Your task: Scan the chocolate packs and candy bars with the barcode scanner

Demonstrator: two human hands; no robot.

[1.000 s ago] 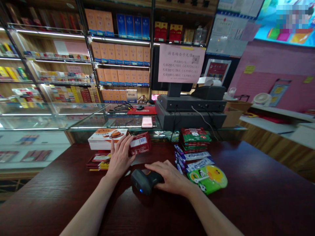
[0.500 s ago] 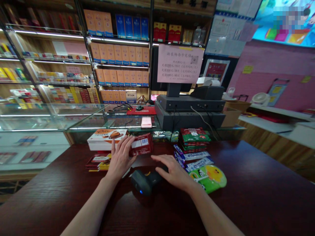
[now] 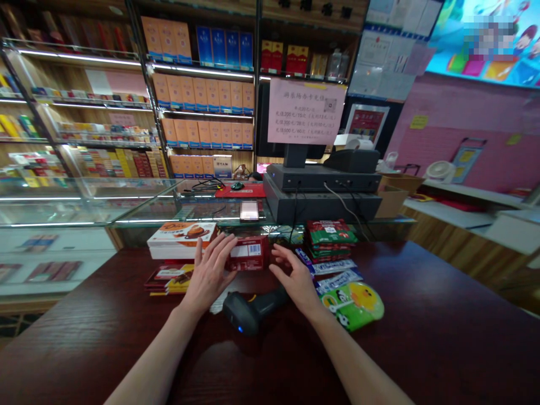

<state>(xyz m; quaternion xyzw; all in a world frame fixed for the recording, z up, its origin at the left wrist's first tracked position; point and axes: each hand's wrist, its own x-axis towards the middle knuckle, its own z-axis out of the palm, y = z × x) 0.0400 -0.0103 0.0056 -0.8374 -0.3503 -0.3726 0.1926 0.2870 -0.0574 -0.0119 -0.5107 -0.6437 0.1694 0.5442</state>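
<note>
A dark red box (image 3: 248,262) with a white barcode label stands behind a black barcode scanner (image 3: 243,313) that lies on the table. At the box's left end is my left hand (image 3: 207,272), fingers spread; whether it touches the box I cannot tell. My right hand (image 3: 297,281) is open near the box's right end, a small gap between them, and partly covers the scanner's handle. To the left are a white box with a cup picture (image 3: 181,239) and several flat red and yellow packs (image 3: 175,281).
Right of my right hand are a stack of green and red packs (image 3: 331,239), blue and purple bars (image 3: 337,273) and a green pouch with a yellow duck (image 3: 356,306). Behind the brown table (image 3: 439,337), a cash register (image 3: 324,194) stands on a glass counter (image 3: 160,208).
The red box has turned from a slant to nearly level and shifted slightly right. My right hand has moved forward from over the scanner's handle towards the box's right end.
</note>
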